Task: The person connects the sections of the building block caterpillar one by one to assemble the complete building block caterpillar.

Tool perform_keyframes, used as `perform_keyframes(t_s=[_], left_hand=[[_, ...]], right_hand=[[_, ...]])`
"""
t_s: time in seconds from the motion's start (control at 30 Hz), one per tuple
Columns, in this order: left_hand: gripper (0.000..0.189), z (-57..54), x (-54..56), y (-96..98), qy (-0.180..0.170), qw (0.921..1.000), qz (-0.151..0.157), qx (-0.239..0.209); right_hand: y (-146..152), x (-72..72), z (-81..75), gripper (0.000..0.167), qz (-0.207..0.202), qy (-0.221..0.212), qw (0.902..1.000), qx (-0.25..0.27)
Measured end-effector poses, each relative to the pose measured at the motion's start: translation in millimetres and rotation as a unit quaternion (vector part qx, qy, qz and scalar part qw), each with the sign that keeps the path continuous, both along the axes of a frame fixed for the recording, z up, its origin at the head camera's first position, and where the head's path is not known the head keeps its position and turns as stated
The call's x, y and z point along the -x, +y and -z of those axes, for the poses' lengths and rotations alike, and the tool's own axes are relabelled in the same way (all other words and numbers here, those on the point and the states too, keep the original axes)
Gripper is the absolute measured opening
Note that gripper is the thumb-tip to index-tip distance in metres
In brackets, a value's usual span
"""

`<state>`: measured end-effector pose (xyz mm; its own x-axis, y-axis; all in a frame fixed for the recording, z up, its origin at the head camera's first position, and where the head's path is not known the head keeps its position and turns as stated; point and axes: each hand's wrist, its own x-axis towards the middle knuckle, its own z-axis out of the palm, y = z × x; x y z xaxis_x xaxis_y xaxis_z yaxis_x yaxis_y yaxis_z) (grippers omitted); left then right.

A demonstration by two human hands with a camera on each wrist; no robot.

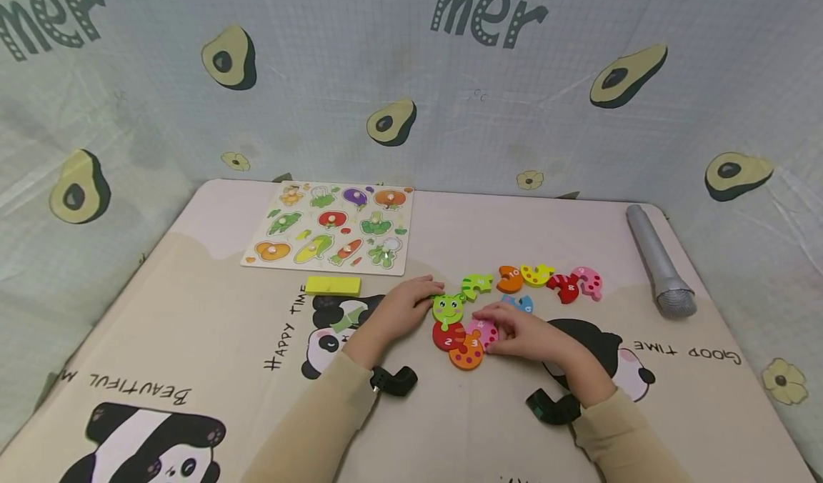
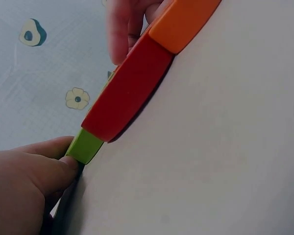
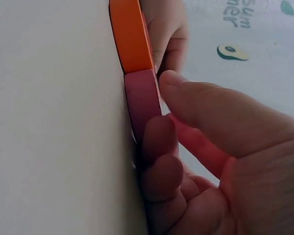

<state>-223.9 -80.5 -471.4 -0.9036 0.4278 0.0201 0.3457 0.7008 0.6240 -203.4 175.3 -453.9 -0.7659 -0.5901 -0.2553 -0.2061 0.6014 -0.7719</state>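
If your right hand (image 1: 524,331), pinching the pink piece (image 1: 489,333), pushes unevenly, the orange piece (image 1: 466,357) and red piece (image 1: 444,337) could skew off the head (image 1: 447,307) your left hand (image 1: 403,306) pinches. Right of the head and nearer you, the pink piece looks spotted; orange shows 3, red 2.

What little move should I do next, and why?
Perhaps gently press the flat pink spotted puzzle piece against the flat orange spotted piece numbered 3. Your right hand holds the pink one and their edges touch, but I can't tell whether they're locked together.
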Motion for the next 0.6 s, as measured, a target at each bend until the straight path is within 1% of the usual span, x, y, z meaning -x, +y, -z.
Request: perform_keyframes(t_s=[0.1,0.2,0.27,0.33,0.4,0.5,0.6], left_hand=[[0.03,-0.3,0.5,-0.8,-0.001,1.0,0.002,-0.001],[0.03,-0.5,0.3,-0.6,-0.003,1.0,0.004,-0.004],[0.03,-1.0,0.4,-0.9,-0.002,1.0,0.003,-0.005],[0.03,-1.3,0.0,-1.4,-0.002,1.0,0.002,-0.008],[0.03,-1.8,-0.3,-1.8,-0.003,1.0,0.002,-0.009],[0.03,-1.5,-0.7,-2.2,-0.004,1.0,0.005,-0.007],[0.03,-1.3,-0.6,-2.3,-0.005,1.0,0.005,-0.006]], right_hand=[[2.2,2.2,-3.6,0.051,0.028,0.014,0.9992,0.026],[3.4,8.1,-10.6,0.048,0.059,0.058,0.9959,0.036],[1.3,14.6,-15.7,0.046,0.064,0.098,0.9926,0.032],[-3.0,22.6,-19.0,0.046,0.058,0.124,0.9904,0.018],[-7.9,30.3,-20.3,0.045,0.043,0.139,0.9892,0.009],[-15.1,39.8,-19.6,0.045,0.015,0.145,0.9892,-0.009],[-20.5,46.5,-17.9,0.045,-0.014,0.159,0.9867,-0.031]])
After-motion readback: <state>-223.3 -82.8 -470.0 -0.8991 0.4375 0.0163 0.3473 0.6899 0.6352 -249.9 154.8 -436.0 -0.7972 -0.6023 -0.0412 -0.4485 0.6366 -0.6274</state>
